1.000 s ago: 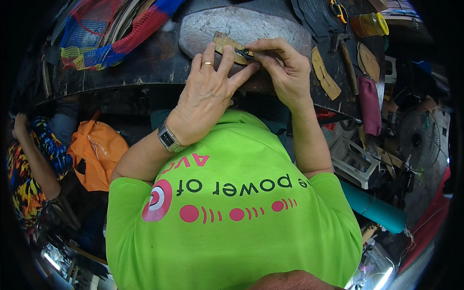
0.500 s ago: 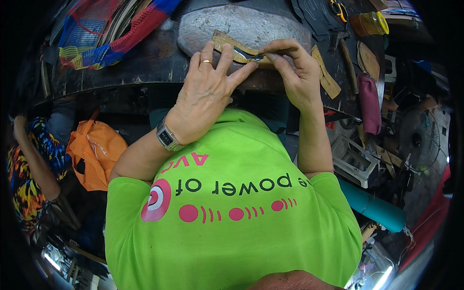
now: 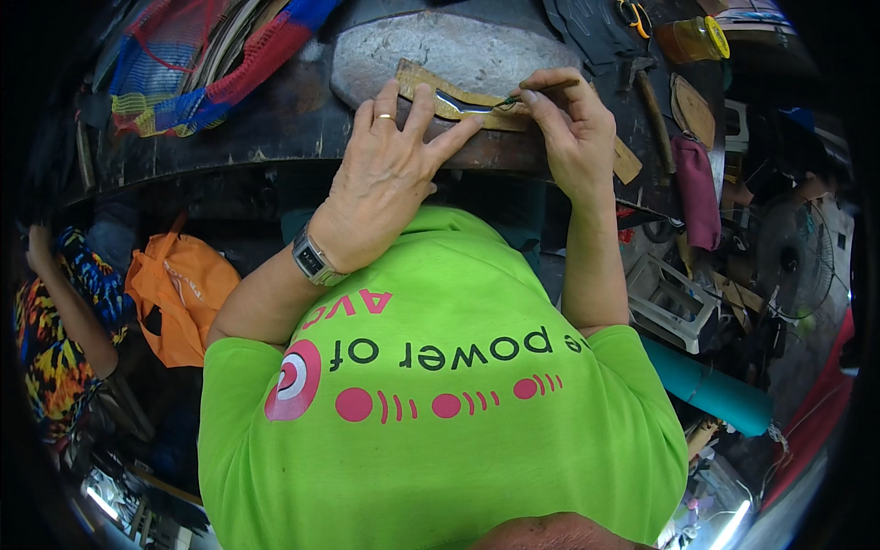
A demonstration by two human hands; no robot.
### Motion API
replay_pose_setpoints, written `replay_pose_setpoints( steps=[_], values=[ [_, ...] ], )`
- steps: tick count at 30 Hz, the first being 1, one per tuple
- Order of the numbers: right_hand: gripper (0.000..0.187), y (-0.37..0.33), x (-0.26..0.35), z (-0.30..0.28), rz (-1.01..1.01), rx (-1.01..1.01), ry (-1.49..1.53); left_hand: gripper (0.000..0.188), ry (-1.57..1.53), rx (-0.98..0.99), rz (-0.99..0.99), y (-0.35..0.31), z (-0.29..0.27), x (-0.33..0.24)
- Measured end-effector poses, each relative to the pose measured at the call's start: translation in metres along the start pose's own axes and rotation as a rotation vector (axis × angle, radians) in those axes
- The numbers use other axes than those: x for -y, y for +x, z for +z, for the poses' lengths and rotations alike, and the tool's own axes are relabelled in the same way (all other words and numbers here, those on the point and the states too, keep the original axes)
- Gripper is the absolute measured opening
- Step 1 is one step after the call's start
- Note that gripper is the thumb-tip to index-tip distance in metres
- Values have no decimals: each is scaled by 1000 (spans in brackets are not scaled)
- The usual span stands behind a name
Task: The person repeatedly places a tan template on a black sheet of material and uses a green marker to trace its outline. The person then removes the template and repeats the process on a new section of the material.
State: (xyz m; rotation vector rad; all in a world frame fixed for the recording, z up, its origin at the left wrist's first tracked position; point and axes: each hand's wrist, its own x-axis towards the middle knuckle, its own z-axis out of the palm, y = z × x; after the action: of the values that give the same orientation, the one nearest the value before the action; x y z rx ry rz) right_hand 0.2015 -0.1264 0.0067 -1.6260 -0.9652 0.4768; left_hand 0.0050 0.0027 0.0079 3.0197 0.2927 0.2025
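Note:
A long brown, curved flat piece (image 3: 411, 77), like a pattern of card or leather, lies on the near edge of a grey stone slab (image 3: 440, 41). My left hand (image 3: 371, 188) rests on it with fingers stretched out and spread. Between its fingers and my right hand shows a shiny black strip (image 3: 451, 103) with a pale edge. My right hand (image 3: 579, 128) is closed in a pinch at the piece's right end. A thin dark bit (image 3: 507, 103) sticks out from its fingertips; what it is I cannot make out.
To the right lie a hammer (image 3: 654, 121), brown oval pieces (image 3: 692, 108), a maroon pouch (image 3: 697, 191), a yellow-lidded jar (image 3: 692, 39) and orange-handled scissors (image 3: 634, 16). A colourful mesh bag (image 3: 234, 87) sits at the left. Another person's arm (image 3: 73, 307) shows at far left.
My right hand has shifted a little to the right along the brown piece, uncovering more of the black strip. My left hand stays spread on the piece. The whole view has shifted slightly.

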Motion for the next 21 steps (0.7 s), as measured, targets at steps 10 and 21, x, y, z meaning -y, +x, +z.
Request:
replay_pose_setpoints(
  steps=[10, 21],
  values=[
    [27, 7, 6, -17, -156, 102, -369, 96, -64, -23, -11, -2, -1, 1],
    [28, 14, -11, -22, 83, 227, -249, 73, -483, -210, -30, 12, -11, 31]
  ],
)
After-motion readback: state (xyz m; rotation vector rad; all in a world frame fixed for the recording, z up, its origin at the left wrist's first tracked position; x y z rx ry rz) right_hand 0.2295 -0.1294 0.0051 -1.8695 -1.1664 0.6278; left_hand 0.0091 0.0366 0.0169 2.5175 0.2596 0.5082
